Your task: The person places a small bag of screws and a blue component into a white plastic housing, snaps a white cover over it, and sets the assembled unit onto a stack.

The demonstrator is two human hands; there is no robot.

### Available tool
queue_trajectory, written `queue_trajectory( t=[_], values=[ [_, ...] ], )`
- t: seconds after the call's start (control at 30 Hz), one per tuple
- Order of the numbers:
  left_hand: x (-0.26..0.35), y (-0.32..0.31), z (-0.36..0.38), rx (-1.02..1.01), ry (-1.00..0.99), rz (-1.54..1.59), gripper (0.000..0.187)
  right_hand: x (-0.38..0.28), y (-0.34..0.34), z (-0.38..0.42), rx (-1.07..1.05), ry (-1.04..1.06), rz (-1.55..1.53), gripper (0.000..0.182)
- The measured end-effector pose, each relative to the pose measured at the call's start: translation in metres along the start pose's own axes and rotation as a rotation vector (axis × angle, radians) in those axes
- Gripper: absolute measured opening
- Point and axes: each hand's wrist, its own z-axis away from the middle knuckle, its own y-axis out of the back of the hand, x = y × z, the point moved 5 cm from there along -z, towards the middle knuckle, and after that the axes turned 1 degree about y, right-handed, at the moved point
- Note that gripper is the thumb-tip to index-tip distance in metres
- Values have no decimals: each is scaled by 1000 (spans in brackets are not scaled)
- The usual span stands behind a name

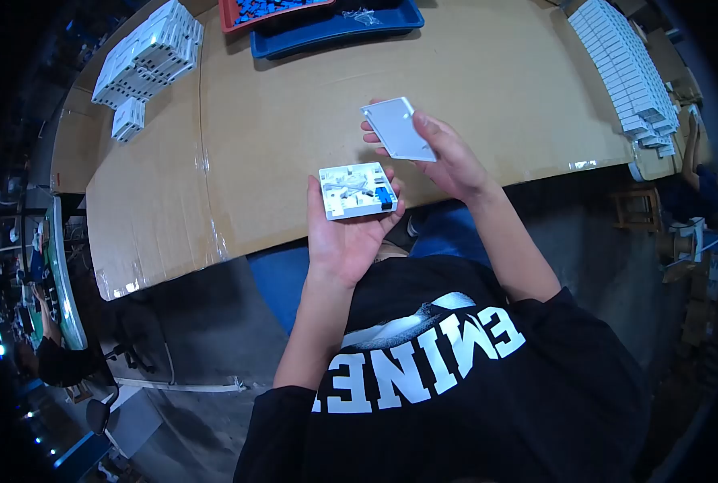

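My left hand [351, 237] is closed around the sides of a square white plastic box [339, 211], held with its uncovered face up. Inside the box are white fittings, and a blue-and-black connector piece [384, 198] sits at its right corner. My right hand [455, 161] grips a flat white cover [399, 129] between thumb and fingers, tilted, above and to the right of the box. Cover and box are apart. Both are in front of my body, over the near part of the cardboard-topped table.
The cardboard table top [278, 153] spreads ahead. Stacks of white boxes [150, 56] stand at the left, and long rows of white cases [620, 68] at the right. At the back are a red bin [238, 22] of blue parts and a blue tray [335, 40]. Other people work at both sides.
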Motion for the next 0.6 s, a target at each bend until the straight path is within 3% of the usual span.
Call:
queue_trajectory(
  t=[0.23,0.3,0.6],
  values=[
    [-5,5,-8,-90,72,18,68,20,-4,-1,-13,-100,210,68],
    [-7,6,-9,-57,62,-1,64,24,-7,1,-45,-132,223,58],
    [-9,10,-11,71,42,-104,60,25,-17,8,-177,-137,372,49]
  ],
)
